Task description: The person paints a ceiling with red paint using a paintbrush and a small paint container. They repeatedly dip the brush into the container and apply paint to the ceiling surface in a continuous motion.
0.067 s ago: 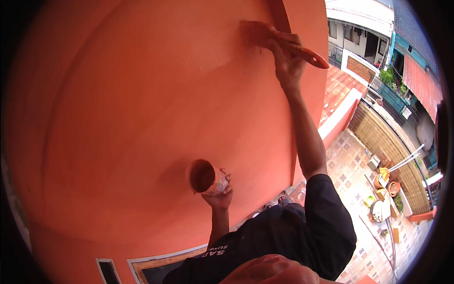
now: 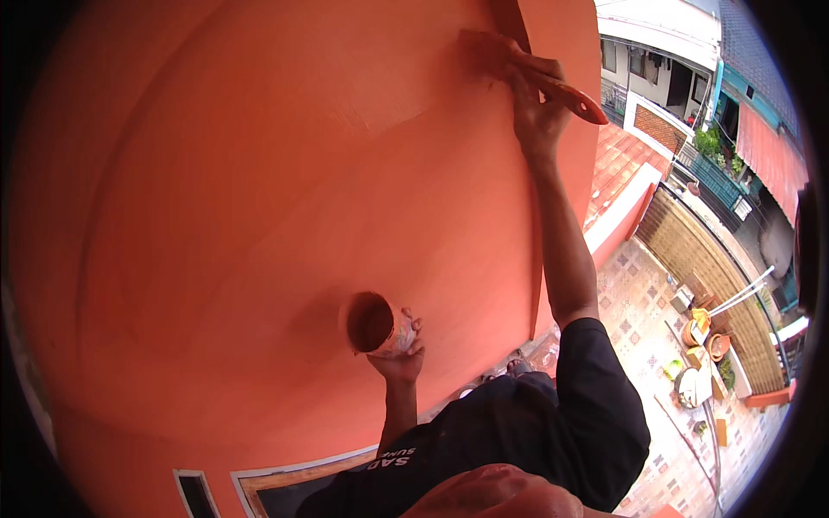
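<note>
The right hand [image 2: 542, 116], at one o'clock in the view, is closed round a flat, wide paintbrush with an orange-red handle [image 2: 566, 93]. Its bristles point to ten o'clock and seem to meet a smooth orange-red painted wall [image 2: 259, 216]. The left hand [image 2: 401, 364], just off centre toward seven o'clock, is wrapped round the outside of a round, paint-smeared, open-mouthed cup [image 2: 401, 333]; its interior is too dark to read the level.

Just past the bristles, toward one o'clock, runs a dark red-brown vertical strip [image 2: 511, 24]. Bristles pushed too far that way could, I judge, smear the strip or leave a ragged edge. A loaded brush might drip down the raised bare forearm. With eyes on the brush, the left wrist could let the cup tip, spilling its contents down the wall or toward the pale patterned tile floor [image 2: 635, 281] at three o'clock.
</note>
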Demonstrator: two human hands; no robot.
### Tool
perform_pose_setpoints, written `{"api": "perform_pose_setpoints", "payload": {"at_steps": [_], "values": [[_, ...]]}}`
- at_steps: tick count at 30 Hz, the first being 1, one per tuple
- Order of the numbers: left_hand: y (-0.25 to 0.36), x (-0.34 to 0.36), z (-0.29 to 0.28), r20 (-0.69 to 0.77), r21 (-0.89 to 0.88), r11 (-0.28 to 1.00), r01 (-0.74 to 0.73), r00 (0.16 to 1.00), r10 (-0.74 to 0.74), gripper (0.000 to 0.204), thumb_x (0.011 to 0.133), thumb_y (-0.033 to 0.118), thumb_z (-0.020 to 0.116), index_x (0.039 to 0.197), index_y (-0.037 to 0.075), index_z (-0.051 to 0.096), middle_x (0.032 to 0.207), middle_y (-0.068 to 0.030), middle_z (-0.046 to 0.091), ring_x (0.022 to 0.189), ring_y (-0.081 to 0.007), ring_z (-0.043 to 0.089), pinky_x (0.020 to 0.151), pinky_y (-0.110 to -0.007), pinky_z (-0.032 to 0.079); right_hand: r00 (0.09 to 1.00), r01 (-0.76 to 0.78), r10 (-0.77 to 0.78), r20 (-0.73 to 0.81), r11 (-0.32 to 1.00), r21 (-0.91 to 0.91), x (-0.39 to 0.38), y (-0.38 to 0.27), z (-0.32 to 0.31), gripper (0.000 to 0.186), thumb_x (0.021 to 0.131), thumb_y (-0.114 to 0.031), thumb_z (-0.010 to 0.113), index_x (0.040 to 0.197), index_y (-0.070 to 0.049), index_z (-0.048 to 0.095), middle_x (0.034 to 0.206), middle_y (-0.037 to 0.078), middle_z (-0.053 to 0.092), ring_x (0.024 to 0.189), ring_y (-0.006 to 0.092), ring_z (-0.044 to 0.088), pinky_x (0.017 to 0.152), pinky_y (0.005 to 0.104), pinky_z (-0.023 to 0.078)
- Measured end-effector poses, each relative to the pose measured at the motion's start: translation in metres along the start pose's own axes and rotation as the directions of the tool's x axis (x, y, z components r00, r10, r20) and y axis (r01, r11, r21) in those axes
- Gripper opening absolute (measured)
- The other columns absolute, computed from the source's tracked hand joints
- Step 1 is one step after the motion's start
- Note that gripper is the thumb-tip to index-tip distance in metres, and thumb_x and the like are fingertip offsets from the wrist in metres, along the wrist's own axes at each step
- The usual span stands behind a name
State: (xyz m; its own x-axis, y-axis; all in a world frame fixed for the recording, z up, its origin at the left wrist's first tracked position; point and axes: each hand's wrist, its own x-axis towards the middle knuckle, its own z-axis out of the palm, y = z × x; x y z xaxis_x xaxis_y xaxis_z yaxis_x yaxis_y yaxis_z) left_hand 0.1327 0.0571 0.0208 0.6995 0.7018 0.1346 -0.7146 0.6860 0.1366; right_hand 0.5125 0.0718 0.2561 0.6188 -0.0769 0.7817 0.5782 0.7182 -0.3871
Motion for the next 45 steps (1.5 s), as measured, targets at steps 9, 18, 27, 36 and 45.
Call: {"api": "perform_pose_setpoints", "payload": {"at_steps": [9, 18, 27, 36, 45], "values": [[-0.008, -0.006, 0.001, -0.032, 0.017, 0.999, -0.034, 0.999, 0.034, 0.076, 0.086, 0.064, 0.065, 0.139, 0.011, 0.053, 0.134, -0.0156, 0.051, 0.113, -0.0326, 0.048, 0.063, -0.032, 0.054, 0.874, 0.48, -0.435, 0.216, 0.703, -0.525, -0.011, -0.021, 0.028, 0.027, 0.075, -0.012, 0.067, 0.1, -0.015, 0.075, 0.106, 0.001, 0.072, 0.087, 0.0214, 0.069, 0.066, 0.034, 0.055], [-0.017, 0.004, -0.002, 0.058, 0.027, 0.999, -0.045, 0.997, 0.044, 0.071, 0.086, 0.06, 0.065, 0.14, 0.015, 0.053, 0.135, -0.0153, 0.051, 0.115, -0.0344, 0.049, 0.064, -0.032, 0.053, 0.991, -0.045, 0.043, 0.129, 0.999, 0.013, -0.006, -0.01, 0.01, 0.013, 0.089, 0.004, 0.074, 0.101, 0.005, 0.072, 0.113, 0.012, 0.07, 0.107, 0.0184, 0.067, 0.089, 0.0303, 0.057], [-0.029, -0.008, 0.007, 0.015, 0.082, 0.989, -0.122, 0.993, 0.121, 0.065, 0.088, 0.058, 0.064, 0.135, 0.014, 0.057, 0.138, -0.0127, 0.052, 0.115, -0.0307, 0.048, 0.063, -0.032, 0.055, 0.883, 0.445, -0.462, 0.084, 0.766, -0.464, 0.032, -0.012, 0.028, 0.021, 0.083, 0.008, 0.067, 0.095, -0.007, 0.074, 0.097, 0.008, 0.072, 0.085, 0.0241, 0.07, 0.064, 0.0336, 0.055], [-0.038, -0.002, 0.004, 0.01, 0.069, 0.992, -0.104, 0.995, 0.103, 0.063, 0.089, 0.06, 0.062, 0.135, 0.017, 0.058, 0.138, -0.0132, 0.052, 0.116, -0.0319, 0.048, 0.063, -0.031, 0.054, 0.922, 0.049, -0.101, 0.374, 0.988, 0.147, 0.0, -0.053, 0.045, 0.017, 0.085, 0.006, 0.074, 0.101, 0.0, 0.072, 0.107, 0.013, 0.072, 0.089, 0.0215, 0.071, 0.076, 0.0313, 0.057], [-0.037, -0.018, -0.001, 0.041, 0.04, 0.991, -0.129, 0.991, 0.128, 0.065, 0.089, 0.063, 0.059, 0.137, 0.018, 0.058, 0.141, -0.0137, 0.052, 0.118, -0.0341, 0.05, 0.064, -0.033, 0.053, 0.881, 0.435, -0.463, -0.098, 0.874, -0.219, 0.091, -0.007, 0.044, 0.014, 0.085, 0.009, 0.069, 0.094, -0.001, 0.072, 0.095, 0.009, 0.071, 0.08, 0.0235, 0.069, 0.069, 0.0338, 0.055]]}}
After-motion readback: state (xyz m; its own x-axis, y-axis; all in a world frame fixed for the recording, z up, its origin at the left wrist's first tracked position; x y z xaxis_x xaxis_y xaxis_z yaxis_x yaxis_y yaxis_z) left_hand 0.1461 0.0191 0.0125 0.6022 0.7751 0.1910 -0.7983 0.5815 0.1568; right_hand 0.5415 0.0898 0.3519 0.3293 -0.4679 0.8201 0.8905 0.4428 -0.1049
